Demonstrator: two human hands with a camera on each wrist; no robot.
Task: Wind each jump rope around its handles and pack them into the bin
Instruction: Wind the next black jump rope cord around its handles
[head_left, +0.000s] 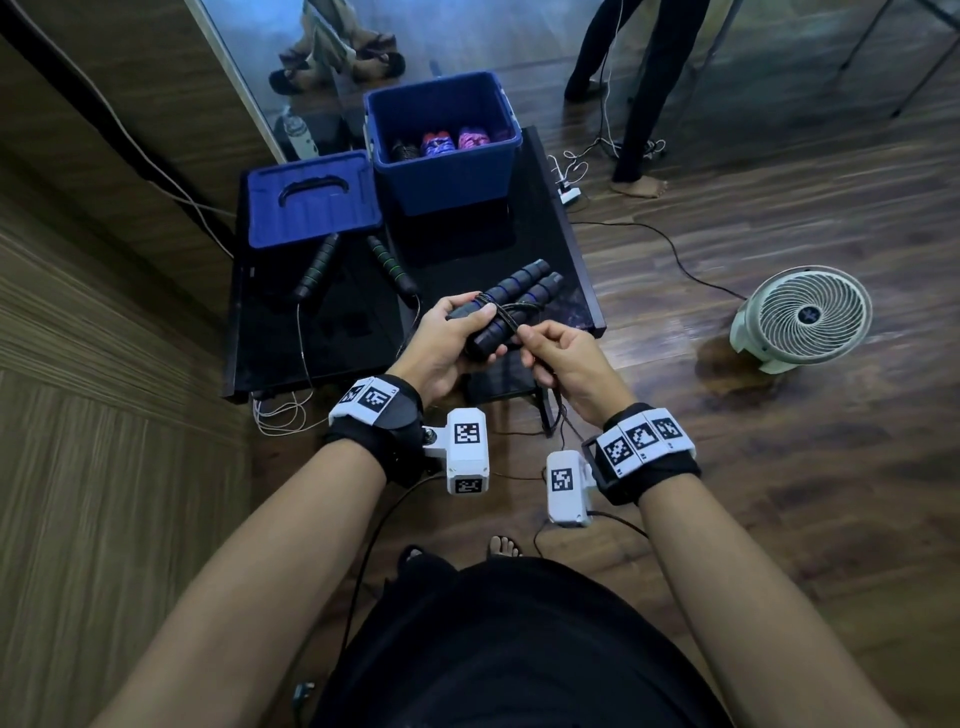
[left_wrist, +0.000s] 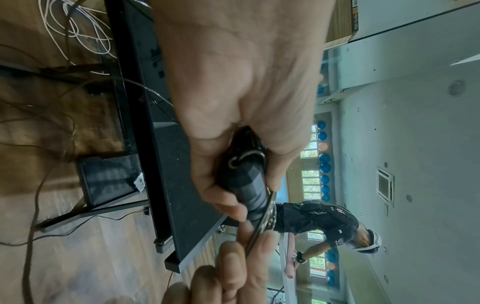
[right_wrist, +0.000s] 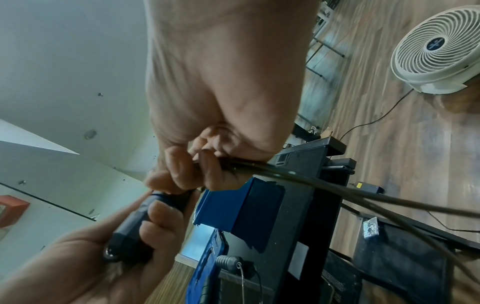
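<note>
1. Black foam with blue rings covers the paired handles (head_left: 511, 304) that your left hand (head_left: 441, 348) grips side by side, fingers and thumb curled round their near ends, above the near edge of the table (head_left: 566, 249).
2. The long axis of the handles runs from near-left to far-right, pointing away from your left palm toward the bin (head_left: 444, 143).
3. Your right hand (head_left: 563, 358) pinches the cord (head_left: 511, 322) between thumb and fingertips just right of the handles; the left hand is the nearer to them, being in contact. The slack trails down from the right hand toward the floor.
4. Judgement: the cord crosses the handles nearly at right angles, so the next turn should pass round the short way, across that axis, while the left thumb pins the laid turns.
5. A second rope with green-ringed handles (head_left: 319, 265) lies unwound on the table, far-left of your hands, beside the blue lid (head_left: 311, 200).
6. Wound ropes in black, blue and pink (head_left: 472, 139) sit in the bin at the far end of the table.
7. Writing: no legible brand or label on ropes, bin or fan (head_left: 802, 317). The wrist units carry square coded markers only.
</note>
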